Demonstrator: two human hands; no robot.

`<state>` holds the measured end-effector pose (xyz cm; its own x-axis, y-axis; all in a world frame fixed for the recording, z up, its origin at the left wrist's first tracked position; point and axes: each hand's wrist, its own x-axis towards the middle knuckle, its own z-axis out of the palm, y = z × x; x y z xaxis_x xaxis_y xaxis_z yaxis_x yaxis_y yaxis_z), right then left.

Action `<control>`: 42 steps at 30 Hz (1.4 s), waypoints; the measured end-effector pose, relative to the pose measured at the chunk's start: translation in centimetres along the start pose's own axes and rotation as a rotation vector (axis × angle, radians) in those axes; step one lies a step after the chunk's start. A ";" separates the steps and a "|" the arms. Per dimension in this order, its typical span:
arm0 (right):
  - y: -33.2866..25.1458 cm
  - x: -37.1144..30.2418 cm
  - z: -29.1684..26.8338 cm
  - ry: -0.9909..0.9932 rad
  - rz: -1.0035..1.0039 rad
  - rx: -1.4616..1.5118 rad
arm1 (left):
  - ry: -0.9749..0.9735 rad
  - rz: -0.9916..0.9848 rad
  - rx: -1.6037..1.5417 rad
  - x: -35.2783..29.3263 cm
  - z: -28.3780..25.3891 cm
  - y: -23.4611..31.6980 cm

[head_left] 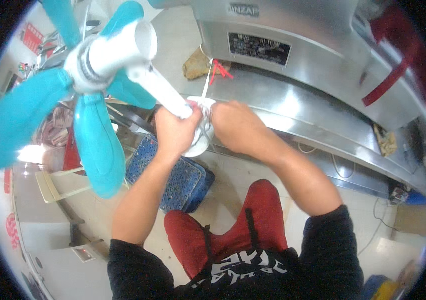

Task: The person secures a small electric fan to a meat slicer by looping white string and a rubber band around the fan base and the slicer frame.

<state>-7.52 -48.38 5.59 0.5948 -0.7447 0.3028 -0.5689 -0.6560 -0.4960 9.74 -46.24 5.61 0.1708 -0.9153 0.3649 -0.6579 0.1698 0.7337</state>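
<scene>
A fan with teal blades [95, 140] and a white motor housing [118, 47] fills the upper left, leaning toward me. Its white neck [160, 90] slants down to my left hand [170, 132], whose fingers are closed around the lower end. Right beside it, my right hand [235, 127] is curled into a fist against a white rounded part [200, 142] at the foot of the neck. Grey loops, perhaps cord, lie over that part. What the right fingers pinch is hidden. A white strap [207, 82] runs up from between the hands.
A large steel machine [283, 30] with a steel ledge [293, 102] stands ahead and to the right. Red ribbon [220, 71] and a brown lump [197, 64] are by its corner. Below the hands sits a blue speckled stool [168, 175]; a cream frame [48, 187] is left.
</scene>
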 end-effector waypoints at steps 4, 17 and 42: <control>-1.3 1.2 0.2 -0.080 0.388 0.278 | -0.029 -0.116 -0.125 0.0 -0.1 0.6; -2.0 -1.2 2.1 0.348 0.467 0.743 | -0.079 -0.206 -0.299 0.7 -0.5 2.0; -5.3 -2.3 0.5 0.301 -0.099 0.372 | -0.199 0.274 -0.233 1.0 -0.6 -2.1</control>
<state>-5.56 -43.18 7.11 0.4141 -0.7195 0.5575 -0.2442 -0.6779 -0.6935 11.78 -47.28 4.80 -0.1476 -0.8735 0.4639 -0.4714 0.4745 0.7434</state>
